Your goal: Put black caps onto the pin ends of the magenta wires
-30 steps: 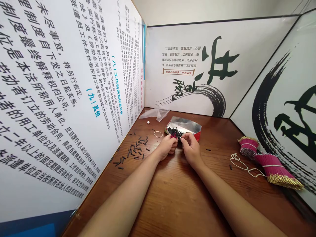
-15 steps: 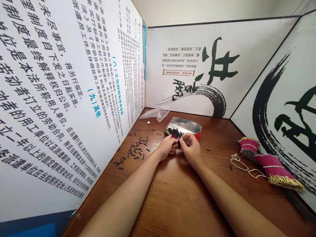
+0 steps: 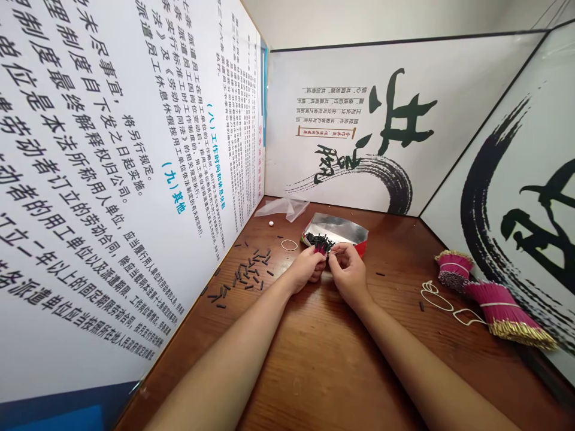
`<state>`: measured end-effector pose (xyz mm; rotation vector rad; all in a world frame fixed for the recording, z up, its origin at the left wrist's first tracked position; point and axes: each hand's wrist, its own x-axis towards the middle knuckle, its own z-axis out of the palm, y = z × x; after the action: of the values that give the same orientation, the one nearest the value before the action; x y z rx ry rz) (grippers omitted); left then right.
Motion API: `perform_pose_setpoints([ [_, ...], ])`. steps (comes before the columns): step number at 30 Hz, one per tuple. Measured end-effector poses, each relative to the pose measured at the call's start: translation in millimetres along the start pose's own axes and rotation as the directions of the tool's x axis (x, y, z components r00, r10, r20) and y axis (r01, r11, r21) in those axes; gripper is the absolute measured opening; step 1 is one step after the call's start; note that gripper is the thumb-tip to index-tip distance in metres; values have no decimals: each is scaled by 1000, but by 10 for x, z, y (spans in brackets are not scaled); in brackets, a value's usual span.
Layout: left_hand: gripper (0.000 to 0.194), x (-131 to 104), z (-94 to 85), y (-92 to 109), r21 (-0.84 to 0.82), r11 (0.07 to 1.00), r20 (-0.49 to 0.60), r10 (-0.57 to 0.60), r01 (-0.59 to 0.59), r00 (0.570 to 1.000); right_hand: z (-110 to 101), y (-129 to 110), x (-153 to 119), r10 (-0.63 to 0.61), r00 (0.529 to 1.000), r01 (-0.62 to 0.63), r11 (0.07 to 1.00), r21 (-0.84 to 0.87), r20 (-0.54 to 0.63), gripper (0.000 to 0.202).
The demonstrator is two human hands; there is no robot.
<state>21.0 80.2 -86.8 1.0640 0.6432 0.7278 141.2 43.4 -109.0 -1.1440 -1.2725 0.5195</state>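
My left hand (image 3: pixel 309 267) is closed round a bundle of thin pink wires (image 3: pixel 320 246) whose upper ends carry short black sleeves. Thumb and forefinger of my right hand (image 3: pixel 347 267) are pinched together at the bundle's right edge; what lies between those fingertips is too small to make out. Just behind both hands stands a red box with a shiny silver inside (image 3: pixel 345 226), partly hidden by them. Many loose black sleeves (image 3: pixel 245 272) lie scattered on the table to the left of my left hand.
On the right lie two pink wire bundles, a small one (image 3: pixel 454 267) and a larger one with gold tips (image 3: pixel 507 308). Loose rubber bands (image 3: pixel 435 296) lie beside them. A clear plastic bag (image 3: pixel 285 208) rests at the back. Printed panels (image 3: pixel 332 72) enclose the brown table (image 3: pixel 309 365).
The fingertips of my right hand have shifted slightly along the edge of the wire bundle. My left hand keeps its hold, and the scattered sleeves lie as before.
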Motion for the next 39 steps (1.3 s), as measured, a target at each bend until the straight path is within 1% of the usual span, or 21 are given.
perform_pose_setpoints([
  [8,17,8,-4,-2,0,1000,1,-6,6,1000,3,-26,-1,5,1000,-5,1000,-23,-15,11],
  [13,16,5,10,-7,6,1000,-26,3,-3,1000,-3,11,0,-6,998,10,998,-66,63,8],
  [15,14,8,11,-14,12,1000,-32,9,-8,999,-7,24,3,-11,998,16,997,-78,67,9],
  [18,13,16,3,-33,15,1000,-24,14,-14,1000,-15,33,18,-52,998,55,992,-113,37,12],
  [21,13,18,-12,-54,-18,999,-24,31,-31,999,-25,38,46,-96,995,91,984,-156,-24,18],
  [25,18,16,-29,-67,-46,998,-53,48,-51,997,-36,46,76,-86,992,69,984,-164,-95,21],
  [30,22,19,-44,-75,-110,991,-79,64,-72,995,-40,46,78,-65,993,49,987,-156,-101,17],
  [36,12,-1,-71,-35,-193,980,-40,36,-43,999,-37,26,74,-42,996,30,988,-151,-82,16],
  [39,18,-20,-79,-5,-219,975,15,29,-25,999,-33,17,73,-50,996,36,985,-169,-75,16],
])
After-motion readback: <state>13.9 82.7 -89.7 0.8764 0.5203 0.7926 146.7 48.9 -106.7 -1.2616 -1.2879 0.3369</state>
